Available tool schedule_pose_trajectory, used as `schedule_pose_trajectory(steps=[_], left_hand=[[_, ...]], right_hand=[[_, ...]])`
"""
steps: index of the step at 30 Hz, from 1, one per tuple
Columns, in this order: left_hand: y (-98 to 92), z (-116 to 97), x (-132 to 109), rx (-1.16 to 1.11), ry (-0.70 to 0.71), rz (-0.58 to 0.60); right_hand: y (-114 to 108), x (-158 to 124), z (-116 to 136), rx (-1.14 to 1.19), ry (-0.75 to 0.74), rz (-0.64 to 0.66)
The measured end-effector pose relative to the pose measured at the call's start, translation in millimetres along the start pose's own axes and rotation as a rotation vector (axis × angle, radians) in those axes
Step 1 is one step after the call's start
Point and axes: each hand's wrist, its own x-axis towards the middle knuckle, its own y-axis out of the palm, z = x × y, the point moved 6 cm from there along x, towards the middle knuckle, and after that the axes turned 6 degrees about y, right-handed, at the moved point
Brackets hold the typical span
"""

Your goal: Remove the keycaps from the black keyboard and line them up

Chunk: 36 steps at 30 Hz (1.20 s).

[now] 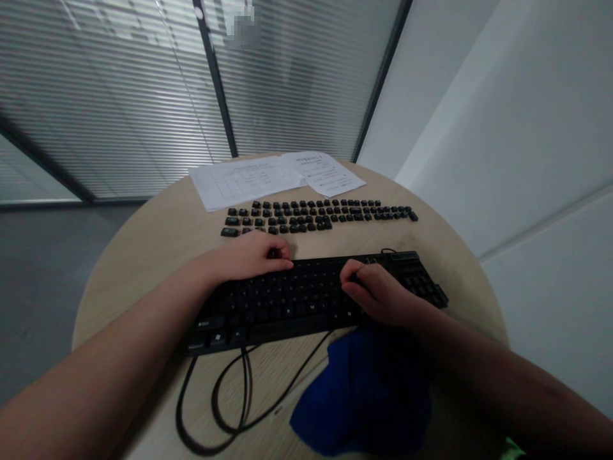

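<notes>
As the left hand (256, 253) curls over the keyboard (287, 299) (its hold unclear), the right hand (378, 292) pinches a thin wire (370, 260).

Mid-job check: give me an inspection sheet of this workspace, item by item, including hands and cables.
Surface: light wooden table, rounded far edge.
Job's things: black keyboard, slightly angled; loose black keycaps in rows beyond it.
Clutter: printed papers near the far edge; blue cloth on the near side.
Left hand: curled at the keyboard's far edge; contents hidden.
Right hand: curled over the keyboard's right part; a thin wire-like item shows by its fingers, grip unclear.
Cables: black cable, looped on the table's near side.
Surroundings: blinds ahead, pale wall at right.
</notes>
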Motion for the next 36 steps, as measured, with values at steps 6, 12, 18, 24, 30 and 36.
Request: schedule_pose_trajectory(steps=[6,12,18,24,30,36], left_hand=[[0.4,1,-1,0.016,-0.021,0.003],[1.3,2,0,0.014,-0.015,-0.014],[-4.5,-14,-2,0.071,0.042,-0.068],[-15.4,-84,-16,0.06,0.317,-0.191],[-3.1,-112,-21,0.067,0.449,-0.184],[0.1,-116,-23,0.122,0.483,-0.209]], right_hand=[[3,-8,-19,0.199,0.114,-0.093],[-1,-6,-26,0.429,0.161,-0.214],[-6,0,-27,0.656,0.213,-0.311],[-5,1,-16,0.781,0.245,-0.244],[2,1,-4,0.991,0.274,-0.12],[5,3,-7,1.058,0.322,-0.107]])
